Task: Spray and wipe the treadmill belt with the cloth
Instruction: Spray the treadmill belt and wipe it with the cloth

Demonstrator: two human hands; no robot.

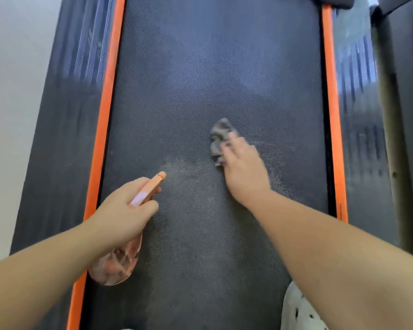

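Head view, looking down the length of the treadmill belt [200, 67]: we are logging a dark textured surface running from the near edge to the far edge, bordered by an orange strip on the left [105, 115] and an orange strip on the right [332, 115], with dark side rails outside them, left [65, 115] and right [360, 139]. A pale wall [10, 91] is standing beyond the left rail. The left hand [122, 210] is hovering over the belt near its left edge, in the near half, with fingers curled round the neck of an orange spray bottle [117, 263]; one finger is lying along the trigger head, and the nozzle is pointing toward the middle of the belt. A faint pale haze is showing on the belt just ahead of the nozzle. The bottle's translucent body is hanging below the wrist, over the left orange strip. The right hand [244, 170] is resting right of the belt's centre, fingers lying fairly straight across a grey patterned cloth [218, 139] and pressing it flat against the belt; the hand is motion-blurred, and we are seeing no fingers wrapped round the cloth. The cloth is sticking out past the fingertips toward the far edge. Whitish streaks are showing on the belt between the right hand and the right edge. A white spotted object [298, 310], partly hidden by the right forearm, is sitting at the near right corner.
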